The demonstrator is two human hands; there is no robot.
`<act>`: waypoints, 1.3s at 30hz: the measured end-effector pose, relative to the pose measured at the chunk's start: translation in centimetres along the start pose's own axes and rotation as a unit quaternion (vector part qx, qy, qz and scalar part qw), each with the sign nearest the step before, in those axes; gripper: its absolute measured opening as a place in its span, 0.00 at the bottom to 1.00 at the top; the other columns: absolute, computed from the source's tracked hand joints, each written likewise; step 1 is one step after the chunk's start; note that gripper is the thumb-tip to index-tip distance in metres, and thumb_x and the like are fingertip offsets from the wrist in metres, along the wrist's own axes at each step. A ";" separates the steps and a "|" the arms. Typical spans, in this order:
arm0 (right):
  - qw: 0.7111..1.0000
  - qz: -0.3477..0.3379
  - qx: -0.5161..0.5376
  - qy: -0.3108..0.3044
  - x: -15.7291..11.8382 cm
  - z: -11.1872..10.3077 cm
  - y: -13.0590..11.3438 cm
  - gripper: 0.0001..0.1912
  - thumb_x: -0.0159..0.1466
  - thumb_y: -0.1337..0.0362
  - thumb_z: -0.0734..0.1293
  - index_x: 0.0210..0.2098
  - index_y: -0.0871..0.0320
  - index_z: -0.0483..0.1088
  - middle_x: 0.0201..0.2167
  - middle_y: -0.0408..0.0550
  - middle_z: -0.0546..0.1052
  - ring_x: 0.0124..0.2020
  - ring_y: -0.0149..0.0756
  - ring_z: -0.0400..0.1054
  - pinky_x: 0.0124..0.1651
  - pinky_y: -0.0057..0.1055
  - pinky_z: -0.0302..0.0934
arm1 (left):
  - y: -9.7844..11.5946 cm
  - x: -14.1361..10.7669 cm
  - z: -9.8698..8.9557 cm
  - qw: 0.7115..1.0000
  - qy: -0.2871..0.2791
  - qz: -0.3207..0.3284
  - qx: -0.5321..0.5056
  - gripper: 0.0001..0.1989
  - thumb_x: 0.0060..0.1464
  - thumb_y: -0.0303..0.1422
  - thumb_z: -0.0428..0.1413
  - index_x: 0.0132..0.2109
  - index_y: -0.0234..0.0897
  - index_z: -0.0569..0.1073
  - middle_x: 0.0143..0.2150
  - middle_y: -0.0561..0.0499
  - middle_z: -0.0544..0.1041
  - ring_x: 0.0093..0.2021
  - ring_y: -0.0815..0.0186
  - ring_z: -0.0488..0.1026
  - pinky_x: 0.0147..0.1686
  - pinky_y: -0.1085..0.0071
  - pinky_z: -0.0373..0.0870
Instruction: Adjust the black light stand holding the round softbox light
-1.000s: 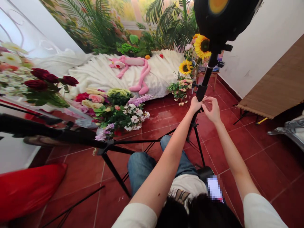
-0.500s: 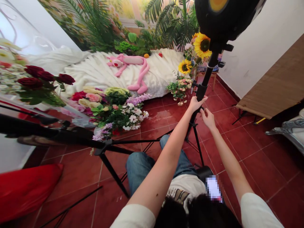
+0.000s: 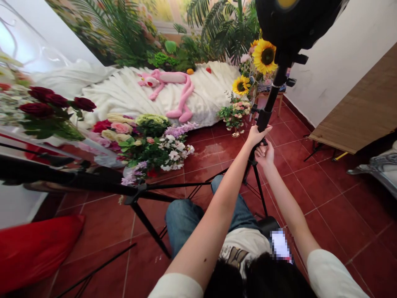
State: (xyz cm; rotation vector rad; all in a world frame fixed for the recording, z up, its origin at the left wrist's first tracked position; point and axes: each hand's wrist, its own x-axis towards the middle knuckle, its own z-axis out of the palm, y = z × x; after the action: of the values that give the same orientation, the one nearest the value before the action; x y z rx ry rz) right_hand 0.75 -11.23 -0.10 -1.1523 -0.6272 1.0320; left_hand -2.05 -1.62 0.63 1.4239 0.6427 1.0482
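Observation:
A black light stand (image 3: 273,97) rises at the right of centre, with a large black lamp head (image 3: 294,25) on top. Wrapped round its pole is my left hand (image 3: 257,135), thumb stretched across the front. Just below and to the right, my right hand (image 3: 264,154) has its fingers curled against the stand near a small knob, which is mostly hidden by the fingers. The stand's thin legs reach down to the red tiled floor beyond my knees.
Another black stand (image 3: 93,181) crosses the left side, its legs spread near my knees. Flowers (image 3: 173,145) and a white draped bed with a pink plush toy (image 3: 173,78) lie ahead. Sunflowers (image 3: 264,56) stand behind the pole. A brown board (image 3: 356,103) leans at right.
My right hand has moved left and slightly up against the stand, and its fingers have curled in. My left hand keeps its hold on the pole.

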 end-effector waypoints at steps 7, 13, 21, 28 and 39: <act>0.983 0.025 -0.181 0.027 -0.2 -3.0 -0.2 0.27 0.59 0.35 0.57 0.27 0.53 0.61 0.16 0.41 0.66 0.15 0.29 0.55 0.20 0.28 0.51 | -0.4 0.2 0.1 1.000 0.001 0.016 -0.007 0.12 0.44 0.39 0.66 0.33 0.34 0.80 0.22 0.55 0.72 0.23 0.75 0.64 0.27 0.76 0.62; 0.833 -0.249 -0.481 0.114 -1.8 -5.5 -2.2 0.27 0.56 0.39 0.67 0.39 0.56 0.69 0.37 0.51 0.77 0.37 0.40 0.71 0.39 0.35 0.65 | -0.2 0.2 0.0 1.000 -0.008 0.002 -0.012 0.14 0.43 0.40 0.66 0.33 0.33 0.80 0.20 0.56 0.70 0.22 0.75 0.61 0.25 0.76 0.60; 0.766 -0.216 -0.600 0.082 -1.9 -3.5 -4.5 0.19 0.56 0.45 0.71 0.31 0.55 0.70 0.32 0.50 0.78 0.39 0.45 0.71 0.37 0.36 0.63 | 0.0 0.1 0.0 1.000 0.008 -0.008 -0.007 0.15 0.41 0.41 0.67 0.32 0.33 0.79 0.24 0.54 0.73 0.24 0.74 0.65 0.26 0.76 0.63; 0.736 -0.160 -0.646 0.126 -0.3 -1.7 -4.6 0.11 0.54 0.56 0.72 0.25 0.56 0.71 0.26 0.55 0.77 0.34 0.48 0.74 0.36 0.40 0.66 | 0.0 -0.1 -0.2 1.000 -0.007 0.009 -0.006 0.12 0.44 0.38 0.66 0.33 0.33 0.79 0.22 0.55 0.72 0.24 0.74 0.65 0.28 0.75 0.64; 0.907 -0.081 -0.412 0.023 2.3 -4.9 -3.3 0.15 0.52 0.55 0.73 0.19 0.59 0.71 0.23 0.51 0.78 0.26 0.37 0.73 0.31 0.31 0.65 | -0.2 0.0 -0.1 1.000 0.003 0.003 -0.003 0.11 0.45 0.38 0.65 0.33 0.35 0.79 0.22 0.55 0.72 0.23 0.74 0.65 0.27 0.76 0.63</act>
State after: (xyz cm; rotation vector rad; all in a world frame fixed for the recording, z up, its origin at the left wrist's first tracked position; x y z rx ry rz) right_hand 6.93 -11.49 1.25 -1.8089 -1.1592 0.5833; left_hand -2.12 -1.57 0.39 1.4180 0.6389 1.0593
